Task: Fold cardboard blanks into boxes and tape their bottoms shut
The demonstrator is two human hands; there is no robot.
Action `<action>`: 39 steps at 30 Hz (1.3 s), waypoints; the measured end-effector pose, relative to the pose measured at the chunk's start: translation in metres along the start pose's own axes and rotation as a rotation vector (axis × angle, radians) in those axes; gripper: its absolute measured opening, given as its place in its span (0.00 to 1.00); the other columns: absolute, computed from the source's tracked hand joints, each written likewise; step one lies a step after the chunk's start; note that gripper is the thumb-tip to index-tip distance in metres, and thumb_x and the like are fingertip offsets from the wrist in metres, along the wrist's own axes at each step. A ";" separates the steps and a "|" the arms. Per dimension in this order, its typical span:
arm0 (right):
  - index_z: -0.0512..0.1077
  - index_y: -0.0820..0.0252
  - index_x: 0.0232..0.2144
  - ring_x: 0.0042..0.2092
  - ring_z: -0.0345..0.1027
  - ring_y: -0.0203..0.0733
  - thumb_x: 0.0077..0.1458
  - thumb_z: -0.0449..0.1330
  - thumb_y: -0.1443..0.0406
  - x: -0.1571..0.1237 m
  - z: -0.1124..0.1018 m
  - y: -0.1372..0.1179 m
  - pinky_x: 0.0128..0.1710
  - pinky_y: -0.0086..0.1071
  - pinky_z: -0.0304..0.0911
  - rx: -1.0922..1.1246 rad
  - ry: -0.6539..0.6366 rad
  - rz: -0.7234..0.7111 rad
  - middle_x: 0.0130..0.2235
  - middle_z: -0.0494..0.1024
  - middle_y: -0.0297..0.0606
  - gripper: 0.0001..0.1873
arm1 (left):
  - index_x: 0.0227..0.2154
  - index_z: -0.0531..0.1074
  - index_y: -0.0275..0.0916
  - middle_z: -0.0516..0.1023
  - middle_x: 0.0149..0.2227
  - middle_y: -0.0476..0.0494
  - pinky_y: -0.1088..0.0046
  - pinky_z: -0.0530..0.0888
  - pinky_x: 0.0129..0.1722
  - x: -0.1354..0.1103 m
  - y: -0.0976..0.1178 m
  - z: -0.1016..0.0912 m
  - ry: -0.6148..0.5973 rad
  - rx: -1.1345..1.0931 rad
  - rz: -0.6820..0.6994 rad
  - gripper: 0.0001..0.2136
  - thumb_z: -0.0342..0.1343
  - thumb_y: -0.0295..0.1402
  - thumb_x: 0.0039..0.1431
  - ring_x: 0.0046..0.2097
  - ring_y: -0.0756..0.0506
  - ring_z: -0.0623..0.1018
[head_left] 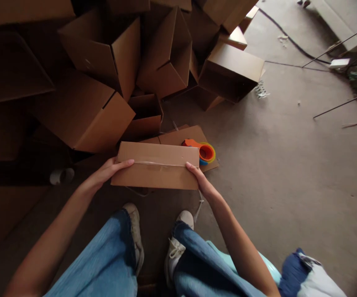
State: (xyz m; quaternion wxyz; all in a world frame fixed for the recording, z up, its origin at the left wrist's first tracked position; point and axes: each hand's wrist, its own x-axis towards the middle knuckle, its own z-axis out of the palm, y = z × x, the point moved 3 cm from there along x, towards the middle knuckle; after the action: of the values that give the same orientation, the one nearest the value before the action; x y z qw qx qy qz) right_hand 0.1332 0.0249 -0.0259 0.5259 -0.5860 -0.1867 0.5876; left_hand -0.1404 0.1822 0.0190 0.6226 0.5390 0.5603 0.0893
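Between my two hands is a cardboard box (156, 175), its long taped seam facing up at me. My left hand (109, 169) grips its left end, the thumb lying along the top by the seam. The right end is held by my right hand (201, 177), thumb on top as well; the fingers of both hands are mostly hidden by the box. Just beyond its right end, an orange tape dispenser (192, 143) with a yellow-rimmed roll rests on a flat piece of cardboard (178, 135).
Open cardboard boxes (163, 53) are heaped ahead and to the left. A white roll (61, 176) lies at the left. Thin dark rods (344, 104) and a cable (290, 37) are on the right. Blue and white cloth (305, 274) lies at the lower right.
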 end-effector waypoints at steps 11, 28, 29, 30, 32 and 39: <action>0.70 0.54 0.56 0.63 0.65 0.57 0.52 0.65 0.46 0.002 -0.004 -0.005 0.63 0.50 0.62 -0.082 -0.019 -0.007 0.57 0.77 0.40 0.33 | 0.45 0.78 0.38 0.83 0.49 0.36 0.58 0.77 0.51 -0.002 0.007 0.004 0.049 0.021 0.030 0.27 0.68 0.50 0.44 0.53 0.33 0.80; 0.69 0.55 0.57 0.66 0.61 0.55 0.52 0.64 0.47 0.001 -0.001 -0.001 0.65 0.51 0.58 -0.055 0.006 -0.048 0.55 0.78 0.41 0.34 | 0.47 0.79 0.42 0.83 0.49 0.38 0.58 0.78 0.49 0.007 -0.006 -0.003 -0.031 -0.026 -0.001 0.27 0.68 0.51 0.45 0.52 0.33 0.80; 0.70 0.56 0.56 0.66 0.60 0.56 0.51 0.64 0.47 0.001 0.000 -0.001 0.65 0.51 0.59 -0.041 0.016 -0.042 0.54 0.79 0.41 0.34 | 0.47 0.79 0.43 0.82 0.49 0.38 0.57 0.78 0.49 0.008 -0.008 -0.003 -0.031 -0.037 -0.001 0.27 0.67 0.52 0.45 0.52 0.33 0.80; 0.70 0.56 0.56 0.66 0.61 0.56 0.50 0.64 0.47 0.001 0.001 0.000 0.65 0.52 0.60 -0.026 0.026 -0.033 0.53 0.79 0.42 0.34 | 0.47 0.79 0.43 0.82 0.50 0.38 0.57 0.79 0.49 0.008 -0.010 -0.003 -0.027 -0.047 0.000 0.27 0.67 0.52 0.45 0.52 0.32 0.80; 0.70 0.56 0.54 0.65 0.62 0.58 0.48 0.65 0.47 0.000 0.002 0.000 0.64 0.52 0.61 0.006 0.044 -0.018 0.52 0.79 0.43 0.35 | 0.47 0.79 0.43 0.82 0.50 0.37 0.57 0.79 0.48 0.008 -0.012 -0.003 -0.007 -0.062 -0.005 0.27 0.67 0.52 0.46 0.52 0.32 0.80; 0.70 0.54 0.52 0.65 0.62 0.59 0.46 0.67 0.47 0.001 0.000 0.003 0.63 0.51 0.64 0.056 0.042 0.026 0.59 0.75 0.41 0.33 | 0.43 0.79 0.42 0.83 0.38 0.39 0.59 0.81 0.43 0.007 -0.017 -0.002 0.006 -0.122 -0.088 0.26 0.68 0.52 0.43 0.45 0.34 0.82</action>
State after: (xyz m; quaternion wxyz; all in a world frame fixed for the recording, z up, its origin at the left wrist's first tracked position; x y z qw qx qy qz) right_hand 0.1324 0.0247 -0.0287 0.5381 -0.5858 -0.1515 0.5867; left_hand -0.1479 0.1820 0.0024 0.6559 0.4747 0.5787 0.0974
